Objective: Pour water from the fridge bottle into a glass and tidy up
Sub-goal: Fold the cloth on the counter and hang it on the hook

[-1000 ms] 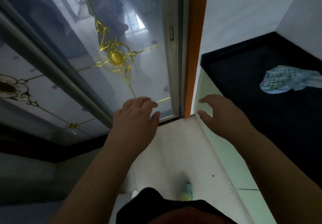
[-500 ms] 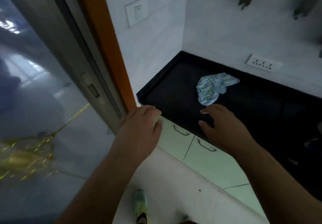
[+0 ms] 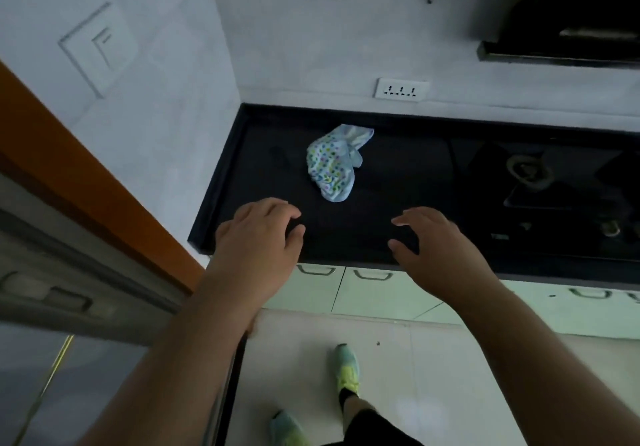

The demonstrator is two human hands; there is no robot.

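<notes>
My left hand [image 3: 259, 237] and my right hand [image 3: 436, 248] hover side by side over the front edge of a black kitchen counter [image 3: 398, 185]. Both hands are empty, with fingers loosely curled and apart. A crumpled white cloth with coloured dots [image 3: 334, 163] lies on the counter just beyond my hands. No bottle, glass or fridge is in view.
A gas hob [image 3: 530, 175] sits in the counter at the right under a dark range hood [image 3: 571, 15]. A socket strip [image 3: 401, 89] is on the back wall. Pale green cabinet doors [image 3: 381, 293] run below. A sliding glass door with an orange frame [image 3: 86, 182] stands at my left.
The view has swung right, away from the glass door and onto the counter. Both hands have stayed empty in front of me and now hang over the counter's front edge.
</notes>
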